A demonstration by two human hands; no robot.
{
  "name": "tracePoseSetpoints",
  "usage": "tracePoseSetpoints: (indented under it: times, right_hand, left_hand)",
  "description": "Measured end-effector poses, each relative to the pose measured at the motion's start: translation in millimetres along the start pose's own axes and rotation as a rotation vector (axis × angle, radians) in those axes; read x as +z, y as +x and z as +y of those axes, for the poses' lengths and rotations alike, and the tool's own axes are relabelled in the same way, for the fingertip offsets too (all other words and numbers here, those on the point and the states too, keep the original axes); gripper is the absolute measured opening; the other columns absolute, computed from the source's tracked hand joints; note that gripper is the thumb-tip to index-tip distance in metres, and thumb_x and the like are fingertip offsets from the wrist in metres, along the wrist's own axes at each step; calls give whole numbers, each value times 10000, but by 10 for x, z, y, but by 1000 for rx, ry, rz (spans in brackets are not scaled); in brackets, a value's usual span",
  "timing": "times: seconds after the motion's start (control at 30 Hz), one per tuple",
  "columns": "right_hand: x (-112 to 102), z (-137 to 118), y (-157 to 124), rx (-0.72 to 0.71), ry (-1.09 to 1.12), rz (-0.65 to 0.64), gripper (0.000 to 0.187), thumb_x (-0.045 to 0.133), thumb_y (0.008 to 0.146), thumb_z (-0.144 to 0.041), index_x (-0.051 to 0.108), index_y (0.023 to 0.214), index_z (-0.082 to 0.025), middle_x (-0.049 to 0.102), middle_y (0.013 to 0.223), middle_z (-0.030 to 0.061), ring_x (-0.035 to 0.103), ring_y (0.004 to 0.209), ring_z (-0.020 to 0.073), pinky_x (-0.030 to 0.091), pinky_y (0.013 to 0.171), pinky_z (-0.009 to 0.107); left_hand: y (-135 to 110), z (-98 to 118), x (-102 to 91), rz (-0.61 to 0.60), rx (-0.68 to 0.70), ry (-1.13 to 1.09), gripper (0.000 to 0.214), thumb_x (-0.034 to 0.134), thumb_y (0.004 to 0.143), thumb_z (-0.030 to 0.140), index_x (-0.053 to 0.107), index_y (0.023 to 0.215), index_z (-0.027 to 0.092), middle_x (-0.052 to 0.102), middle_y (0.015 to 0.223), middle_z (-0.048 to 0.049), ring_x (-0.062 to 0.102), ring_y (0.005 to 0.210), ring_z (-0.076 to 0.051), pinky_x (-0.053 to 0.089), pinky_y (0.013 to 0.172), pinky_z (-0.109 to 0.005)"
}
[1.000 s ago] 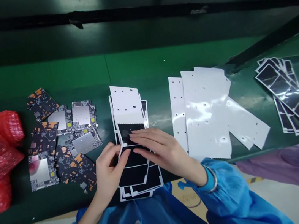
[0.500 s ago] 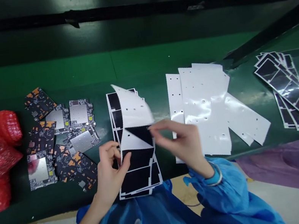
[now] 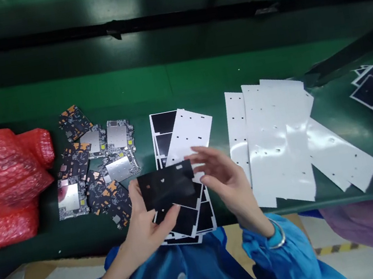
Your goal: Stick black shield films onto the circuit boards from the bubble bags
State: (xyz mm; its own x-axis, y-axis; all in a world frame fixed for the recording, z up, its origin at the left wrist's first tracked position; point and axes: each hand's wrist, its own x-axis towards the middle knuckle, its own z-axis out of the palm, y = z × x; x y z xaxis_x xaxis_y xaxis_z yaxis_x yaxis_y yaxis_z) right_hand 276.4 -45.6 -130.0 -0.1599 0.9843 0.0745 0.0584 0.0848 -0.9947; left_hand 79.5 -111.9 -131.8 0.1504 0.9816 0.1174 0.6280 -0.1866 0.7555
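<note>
Green conveyor belt (image 3: 168, 77) runs crosswise before me, glossy under the lights. The work in hand looks like separating layered sheets. My left hand (image 3: 149, 235) is curled, its thumb pinching a matte black film sheet (image 3: 166, 186) just above a stack of black-and-white sheets (image 3: 205, 215) at 12 o'clock. My right hand (image 3: 225, 176) is half open and holds nothing, its fingertips (image 3: 196, 154) near the sheet's upper right corner; I cannot tell if they touch. This thin film calls for a light hold at its edges. A white punched liner (image 3: 189, 134) lies slantwise on the stack. More glossy white liners (image 3: 277, 142) fan out at 2 o'clock, circuit boards (image 3: 114, 138) with silver shields sit at 10 o'clock, and red bubble wrap (image 3: 2, 181) bulges beyond them.
</note>
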Motion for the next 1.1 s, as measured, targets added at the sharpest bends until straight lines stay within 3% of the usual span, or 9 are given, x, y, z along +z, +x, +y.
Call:
tracePoseSetpoints:
  times: [0.13,0.23,0.33,0.47,0.6,0.73,0.87,1.0,1.1]
  right_hand:
    - [3,45,2,50,-47,-8,156,770,848,-321,688,760,-221,690,670,-23,657,595,138,564,548,262]
    - [-26,12,-39,-118,-240,128,89,747,866,-216,697,793,-228,716,755,1,680,704,165,568,646,303]
    - [-142,-15,-71,-239,-362,196,74,741,872,-173,707,852,-236,718,800,8,678,753,171,558,686,315]
    - [-279,-28,-102,-186,-343,288,70,751,865,-200,697,843,-237,686,768,-1,661,730,160,549,647,287]
    - [-302,-52,-113,-84,-233,372,120,790,828,-273,684,798,-225,647,703,-16,634,621,138,549,566,259]
    - [-295,-96,-99,-55,-103,362,146,825,798,-307,704,785,-225,661,668,-21,626,569,125,537,530,240]
    - [-233,-225,-74,-49,115,250,164,864,763,-348,735,757,-248,745,739,-2,697,635,158,572,555,262]
    - [-69,-453,-45,-66,234,45,77,838,809,-303,765,808,-278,807,920,3,756,1037,232,629,808,323]
    - [49,-594,-33,-121,228,-78,70,815,834,-237,769,843,-288,787,814,-21,682,1234,243,578,1011,382]
  left_hand:
    - [78,-113,-140,-18,139,322,213,648,928,326,744,1085,219,602,1218,-157,567,1135,-320,554,929,-492]
    - [292,-366,-347,-19,177,631,428,659,926,258,610,1338,155,557,1373,-210,552,1225,-365,511,966,-510]
    - [505,-656,-556,-103,225,720,582,652,935,229,462,1474,114,552,1437,-220,537,1306,-354,459,1058,-491]
    - [669,-836,-654,-206,350,732,570,694,900,220,516,1432,120,654,1288,-195,612,1199,-334,455,1060,-490]
    - [763,-747,-712,-316,438,773,545,701,838,147,586,1370,151,634,1264,-221,629,1137,-362,506,962,-530]
    - [702,-502,-886,-134,546,578,413,627,900,147,599,1308,203,507,1458,-200,626,1171,-286,542,982,-460]
    - [419,-243,-897,174,444,137,448,769,821,226,585,1230,244,539,1433,-119,607,1258,-280,600,949,-413]
    - [193,-74,-683,190,364,-318,473,840,767,260,598,1173,231,550,1407,-118,611,1276,-282,649,761,-291]
    - [173,2,-587,236,400,-419,502,859,764,288,621,1198,202,589,1352,-110,604,1296,-265,631,961,-362]
